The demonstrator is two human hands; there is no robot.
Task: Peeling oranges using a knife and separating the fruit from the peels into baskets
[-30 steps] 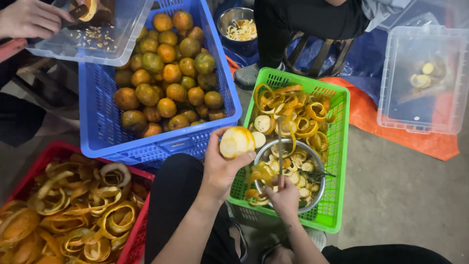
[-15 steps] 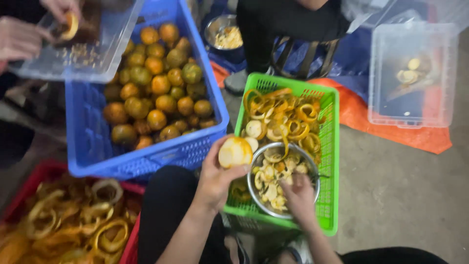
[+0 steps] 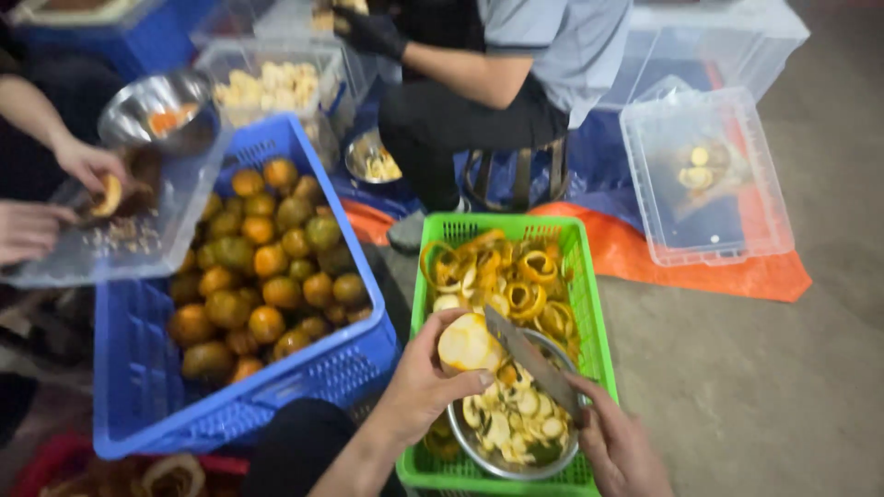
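My left hand (image 3: 419, 382) grips a peeled pale-yellow orange (image 3: 468, 344) over a steel bowl (image 3: 512, 433) of cut pieces. My right hand (image 3: 622, 446) holds a knife (image 3: 529, 359) whose blade points up-left, its tip right beside the fruit. The bowl sits inside a green plastic basket (image 3: 589, 304) that also holds curls of orange peel (image 3: 502, 276). A blue crate (image 3: 138, 387) full of whole oranges (image 3: 267, 267) stands just to the left of my hands.
Another person's hands (image 3: 64, 193) work fruit over a clear tub (image 3: 147, 230) at the left, by a steel bowl (image 3: 157, 110). A seated person (image 3: 497, 74) faces me. A clear lidded box (image 3: 704, 179) lies on an orange tarp (image 3: 700, 271). A red basket of peel (image 3: 138, 469) stands at the lower left.
The view has tilted upward, showing more of the seated person and the tubs. My right hand has left the bowl and now holds the knife at the peeled orange.
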